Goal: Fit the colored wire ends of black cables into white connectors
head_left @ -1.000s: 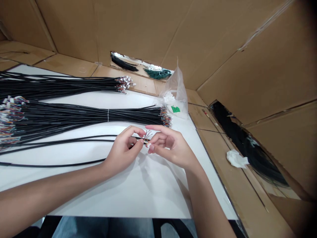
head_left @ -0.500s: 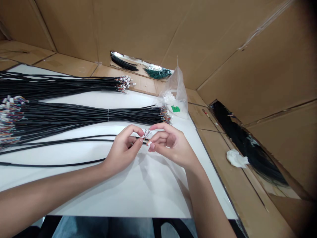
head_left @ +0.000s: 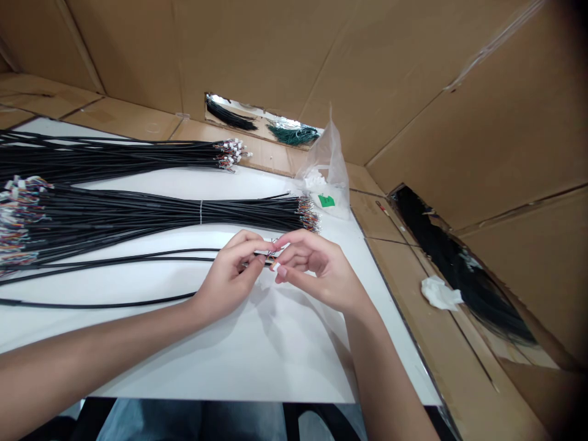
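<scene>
My left hand [head_left: 229,272] is closed, thumb and index finger pinching the end of a black cable where thin coloured wires [head_left: 271,252] fan out. Close against it, my right hand [head_left: 319,272] holds a small white connector [head_left: 276,266] between thumb and fingers. Its index fingertip meets the left index finger over the loose wires. Fingers partly cover the wire ends, so I cannot tell which wire sits in the connector. Black cables [head_left: 151,259] run leftward along the white table [head_left: 239,361] from behind my left hand.
A tied bundle of black cables [head_left: 138,211] lies beyond my hands, with another bundle [head_left: 114,158] behind it. A clear plastic bag [head_left: 337,171] of white parts stands at the back right. Cardboard walls [head_left: 257,49] surround the table; crumpled white tissue [head_left: 441,293] lies right.
My left index finger has stretched out toward the right index fingertip, covering more of the fanned wires. Both hands otherwise stay in place, still holding the cable and the connector.
</scene>
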Demonstrator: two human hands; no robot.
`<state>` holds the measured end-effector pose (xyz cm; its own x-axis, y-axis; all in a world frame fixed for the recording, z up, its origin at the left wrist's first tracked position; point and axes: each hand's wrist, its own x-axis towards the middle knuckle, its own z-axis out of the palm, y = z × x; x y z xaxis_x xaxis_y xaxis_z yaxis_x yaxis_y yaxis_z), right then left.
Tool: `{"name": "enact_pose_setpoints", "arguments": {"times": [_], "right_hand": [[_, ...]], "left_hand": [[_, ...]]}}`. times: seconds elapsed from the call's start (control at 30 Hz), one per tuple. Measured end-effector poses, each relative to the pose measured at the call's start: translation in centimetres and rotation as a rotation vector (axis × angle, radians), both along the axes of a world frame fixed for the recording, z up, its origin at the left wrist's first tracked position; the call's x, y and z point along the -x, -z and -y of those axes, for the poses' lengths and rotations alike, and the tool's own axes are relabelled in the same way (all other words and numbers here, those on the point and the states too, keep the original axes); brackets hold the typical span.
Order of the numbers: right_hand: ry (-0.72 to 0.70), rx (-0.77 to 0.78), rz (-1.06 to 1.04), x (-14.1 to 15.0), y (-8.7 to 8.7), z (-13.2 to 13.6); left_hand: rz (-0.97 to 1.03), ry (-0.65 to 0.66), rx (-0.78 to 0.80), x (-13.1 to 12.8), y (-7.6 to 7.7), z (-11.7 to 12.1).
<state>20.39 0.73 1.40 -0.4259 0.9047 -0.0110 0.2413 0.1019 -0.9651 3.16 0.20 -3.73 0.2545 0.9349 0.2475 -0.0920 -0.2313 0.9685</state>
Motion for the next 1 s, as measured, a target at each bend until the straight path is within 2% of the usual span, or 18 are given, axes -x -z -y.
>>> {"name": "enact_pose_setpoints", "arguments": {"times": [0.2,0.53,0.83,1.0], "right_hand": [[-0.01,-0.046,0.019,-0.02,0.21,-0.06],[-0.052,-0.153,0.029,-0.04,0.56,-0.16],[-0.062,-0.168,0.058,0.12,0.4,-0.05],[-0.022,-0.167,0.09,0.22,0.51,-0.18]], "left_hand": [[0.032,0.028,0.034,0.05,-0.03,-0.02],[-0.055,0.068,0.057,0.06,-0.46,-0.02],[-0.054,0.138,0.072,0.25,-0.44,-0.03],[-0.03,0.149,0.067,0.26,-0.14,-0.08]]}}
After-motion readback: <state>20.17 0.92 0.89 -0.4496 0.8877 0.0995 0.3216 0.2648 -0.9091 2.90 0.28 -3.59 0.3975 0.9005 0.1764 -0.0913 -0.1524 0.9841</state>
